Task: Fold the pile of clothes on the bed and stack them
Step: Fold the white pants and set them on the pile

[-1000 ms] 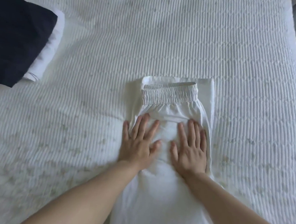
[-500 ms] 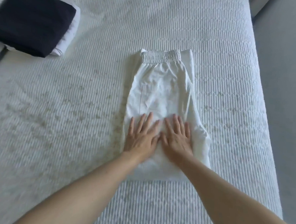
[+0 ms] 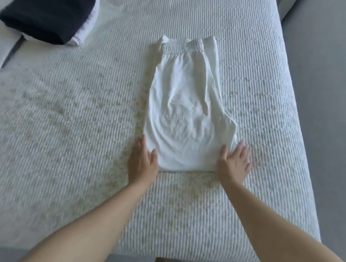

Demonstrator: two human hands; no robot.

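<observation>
White folded trousers (image 3: 187, 115) lay flat on the bed (image 3: 253, 79), waistband farthest away. Left hand (image 3: 142, 159) and right hand (image 3: 234, 162) rested flat at the near corners. A dark folded stack (image 3: 47, 9) sat far left.

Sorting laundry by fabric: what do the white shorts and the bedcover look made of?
White shorts: thin matte woven cloth, likely cotton or linen; soft creases, shirred elastic waistband. Bedcover: thicker ribbed, quilted-looking white textile; fibre unclear.
</observation>
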